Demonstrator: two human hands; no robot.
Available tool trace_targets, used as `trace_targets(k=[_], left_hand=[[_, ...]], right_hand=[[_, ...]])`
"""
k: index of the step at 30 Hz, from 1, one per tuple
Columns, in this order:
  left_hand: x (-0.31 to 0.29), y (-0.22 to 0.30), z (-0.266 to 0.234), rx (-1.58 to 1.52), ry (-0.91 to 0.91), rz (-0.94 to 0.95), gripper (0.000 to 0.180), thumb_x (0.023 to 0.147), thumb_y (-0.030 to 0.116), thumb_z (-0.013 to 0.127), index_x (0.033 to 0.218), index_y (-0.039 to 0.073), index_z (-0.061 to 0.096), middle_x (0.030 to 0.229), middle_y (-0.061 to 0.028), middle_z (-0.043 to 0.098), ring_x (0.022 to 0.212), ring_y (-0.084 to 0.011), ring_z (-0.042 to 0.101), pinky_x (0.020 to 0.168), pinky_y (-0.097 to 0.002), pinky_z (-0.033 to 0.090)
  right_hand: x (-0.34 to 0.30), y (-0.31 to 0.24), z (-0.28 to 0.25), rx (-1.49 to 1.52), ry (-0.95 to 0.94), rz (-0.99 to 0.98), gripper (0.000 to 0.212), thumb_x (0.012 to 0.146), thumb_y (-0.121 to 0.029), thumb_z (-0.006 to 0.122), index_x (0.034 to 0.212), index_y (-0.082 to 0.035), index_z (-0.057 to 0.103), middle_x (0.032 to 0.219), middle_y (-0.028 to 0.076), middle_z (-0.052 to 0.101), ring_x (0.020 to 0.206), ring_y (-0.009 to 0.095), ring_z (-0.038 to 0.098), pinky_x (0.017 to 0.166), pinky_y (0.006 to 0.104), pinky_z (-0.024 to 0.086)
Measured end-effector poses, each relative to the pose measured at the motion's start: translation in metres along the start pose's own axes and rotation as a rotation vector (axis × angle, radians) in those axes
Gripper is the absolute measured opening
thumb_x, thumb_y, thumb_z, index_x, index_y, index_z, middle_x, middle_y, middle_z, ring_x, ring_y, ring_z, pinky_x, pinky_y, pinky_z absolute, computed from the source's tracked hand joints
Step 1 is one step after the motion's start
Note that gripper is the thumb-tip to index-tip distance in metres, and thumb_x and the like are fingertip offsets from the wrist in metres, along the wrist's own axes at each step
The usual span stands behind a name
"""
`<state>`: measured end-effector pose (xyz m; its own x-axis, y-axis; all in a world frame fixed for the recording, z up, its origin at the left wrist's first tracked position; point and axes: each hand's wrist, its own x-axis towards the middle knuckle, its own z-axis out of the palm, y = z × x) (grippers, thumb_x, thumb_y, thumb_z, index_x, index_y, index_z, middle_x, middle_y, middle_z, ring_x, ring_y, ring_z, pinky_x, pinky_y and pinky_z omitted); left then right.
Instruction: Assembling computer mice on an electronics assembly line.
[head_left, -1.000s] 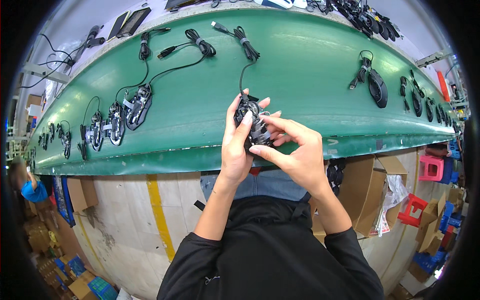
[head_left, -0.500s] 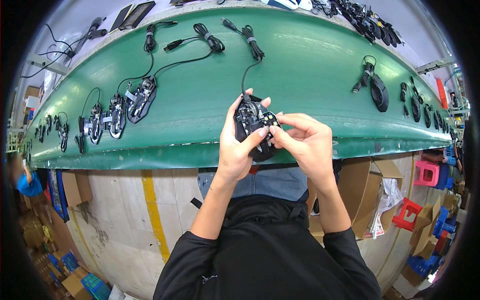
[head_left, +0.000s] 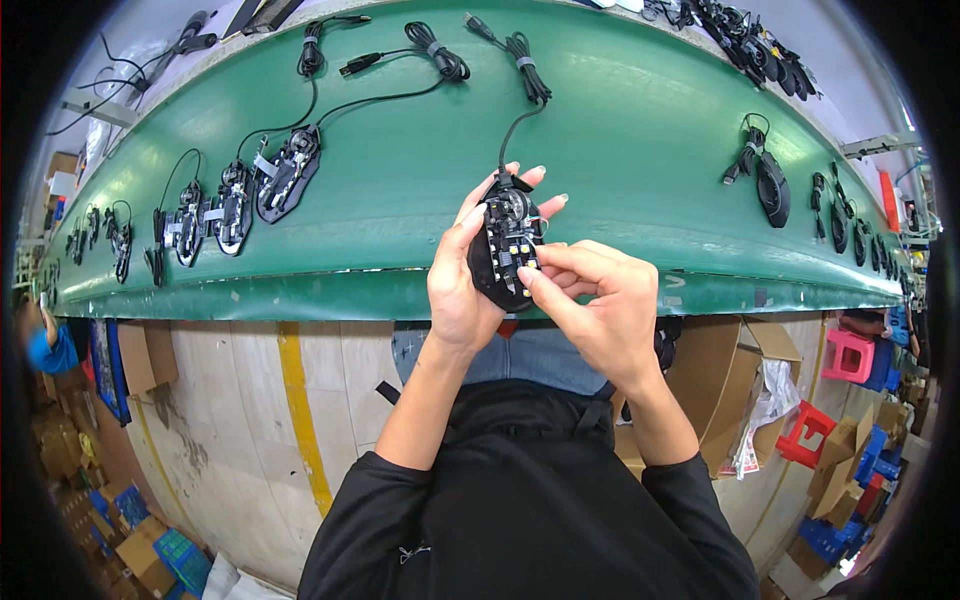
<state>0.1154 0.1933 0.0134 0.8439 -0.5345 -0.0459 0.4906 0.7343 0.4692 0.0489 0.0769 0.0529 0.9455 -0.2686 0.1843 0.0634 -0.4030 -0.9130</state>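
An opened black computer mouse (head_left: 506, 215) with bare inner parts rests in my left hand (head_left: 459, 282), whose thumb lies along its left side while fingertips show past its far and right edges. A small circuit board (head_left: 522, 256) with pale square pieces lies over the mouse's inside. My right hand (head_left: 602, 300) pinches the right edge of this board between thumb and index finger, its other fingers curled. From the far end of the mouse a black cable (head_left: 525, 65) runs to a tied bundle on the green belt.
The green conveyor belt (head_left: 620, 150) crosses in front of me. Several opened mice (head_left: 291, 172) lie at left with cables. Closed black mice (head_left: 772, 190) lie at right. A cardboard box (head_left: 705, 390) and a red stool (head_left: 805, 435) stand on the floor at right.
The mouse is turned more upright in my left hand. The small board, tilted at the right side before, now lies flatter over the mouse, with my right fingers still on it.
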Motion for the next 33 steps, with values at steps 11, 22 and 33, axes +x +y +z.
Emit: trace_targets(k=[11,22,33], left_hand=[[0.0,0.003,-0.002,0.024,-0.013,0.008,0.05,0.101,0.024,0.031,0.145,0.0,0.031,0.143,-0.0236,0.043,0.128,-0.037,0.05,0.096,-0.0469,0.053],[-0.003,0.004,0.002,0.214,0.027,0.053,0.057,0.098,0.032,0.036,0.146,0.001,0.031,0.142,-0.0226,0.044,0.127,-0.04,0.049,0.104,-0.0496,0.044],[-0.004,0.01,-0.004,0.107,0.007,0.077,0.048,0.104,0.025,0.028,0.145,0.002,0.031,0.136,-0.0209,0.047,0.119,-0.032,0.055,0.101,-0.044,0.048]], right_hand=[[0.0,-0.003,0.011,0.014,0.063,-0.016,0.016,0.076,-0.001,0.075,0.091,0.006,0.071,0.072,0.011,0.068,0.059,0.015,0.067,0.053,0.0249,0.053],[0.003,-0.017,0.016,-0.192,0.091,-0.095,0.014,0.075,-0.001,0.075,0.088,0.004,0.071,0.07,0.011,0.067,0.059,0.019,0.068,0.055,0.0279,0.054],[0.018,-0.015,0.009,0.03,-0.079,0.133,0.014,0.076,-0.005,0.075,0.085,0.004,0.072,0.074,0.015,0.071,0.061,0.019,0.07,0.058,0.0279,0.055]])
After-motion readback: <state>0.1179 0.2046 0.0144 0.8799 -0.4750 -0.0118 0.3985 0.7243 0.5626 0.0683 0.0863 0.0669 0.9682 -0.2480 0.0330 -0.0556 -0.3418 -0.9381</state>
